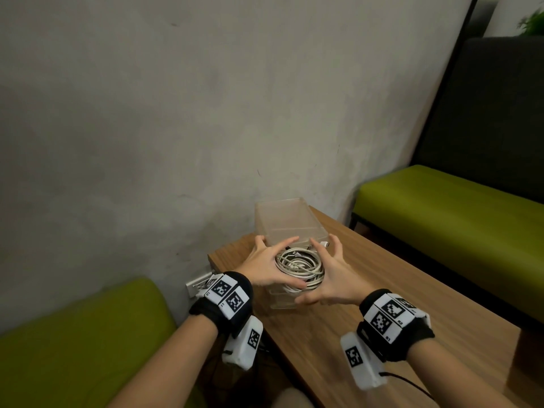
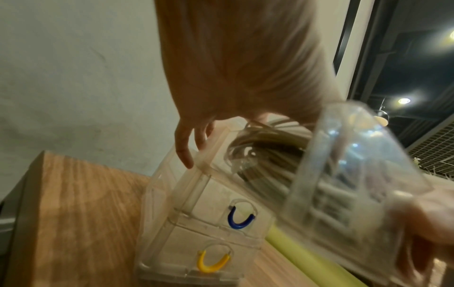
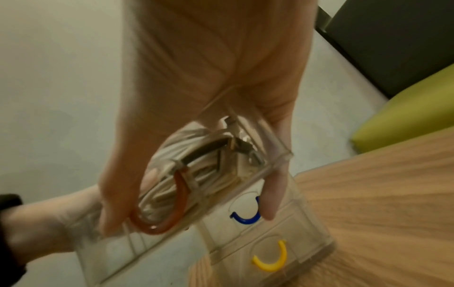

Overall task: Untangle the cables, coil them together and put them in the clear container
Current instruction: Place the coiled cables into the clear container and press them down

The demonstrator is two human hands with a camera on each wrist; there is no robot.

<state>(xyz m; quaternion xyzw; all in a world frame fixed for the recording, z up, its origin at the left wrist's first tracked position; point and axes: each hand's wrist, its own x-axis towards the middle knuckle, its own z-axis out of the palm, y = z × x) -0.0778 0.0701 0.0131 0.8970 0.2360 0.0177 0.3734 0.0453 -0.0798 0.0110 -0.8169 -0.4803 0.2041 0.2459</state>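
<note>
Basically the last step: cables (image 1: 300, 266) are already 1 white coil, lying inside the top drawer (image 3: 275, 153) of the clear container (image 1: 288, 219), which stands at the wall end of the table (image 1: 382, 304). The drawer is pulled out toward the person and looks tipped, not level.

Hands:
- Right hand (image 1: 338, 278) grasps the drawer: thumb down the near front corner, 1 finger (image 3: 270, 203) down the far side wall.
- Left hand (image 1: 262, 266) is splayed on the other side, fingertips (image 2: 185, 157) touching the container frame. Its thumb reaches toward the drawer front; can't tell if it presses.

Next move, my read: level the drawer, line it up with its slot, slide it home. A connector end sits high at the back of the coil, near the rim. It may snag the frame, so tuck it down first. The coil will likely spring up if not held flat.

View differences:
- Head view: the coil from above, both hands flanking it. No handles are visible.
- Right wrist: red handle (image 3: 180, 196) on the held drawer, with the coil packed behind it.
- Left wrist: 2 lower drawers shut, blue handle (image 2: 237, 226) over yellow handle (image 2: 209, 269). Both look empty, though blur limits that.
- Both wrist views are motion-smeared.
</note>
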